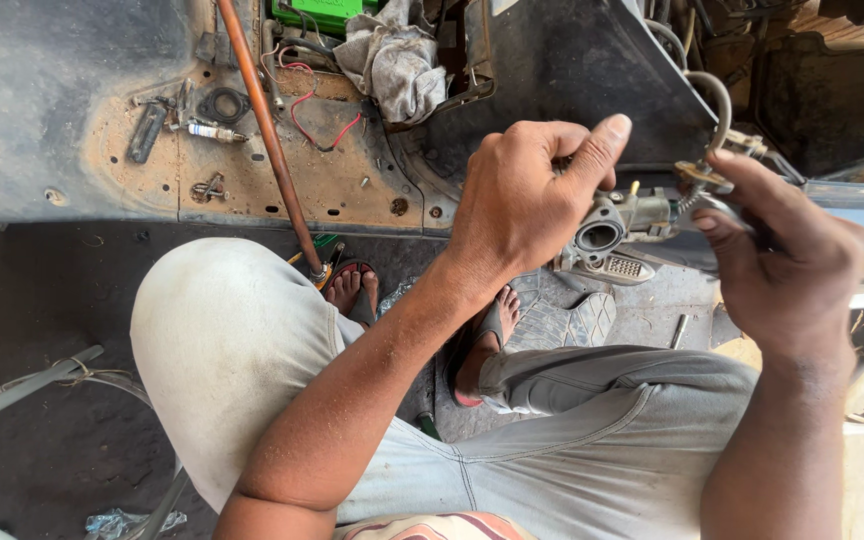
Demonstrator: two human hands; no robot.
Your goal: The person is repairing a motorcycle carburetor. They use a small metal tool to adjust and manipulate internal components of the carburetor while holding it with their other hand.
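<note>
We hold a small grey metal carburetor (620, 238) between our two hands, up at about two o'clock in the head view, above our right knee and the dusty ground. Our left hand (527, 200) is closed around its left end, fingers curled over the body and the thumb stretched out along the top toward three o'clock; the round open throat of the part shows just below that thumb. Our right hand (787, 255) grips the other end, fingers wrapped around the side where a curved grey cable (720, 100) loops up toward twelve o'clock, and the index finger lies across the top near a small brass-coloured fitting (702, 176). Both hands touch the carburetor, and it rests on nothing else. Below it, at about six o'clock from the part, lies a worn sandal (562, 318) beside our foot (487, 335), and the other foot (355, 288) sits toward nine o'clock from there. Our grey trousers (592, 440) fill the lower middle. Up at eleven o'clock a rusty orange tube (272, 140) runs diagonally across a rusted vehicle floor panel (352, 180), with a spark plug (214, 131) and a black rubber ring (222, 104) lying near it at its left. A crumpled grey rag (397, 60) sits at twelve o'clock, next to a bright green box (324, 12) and red wire (327, 125).
</note>
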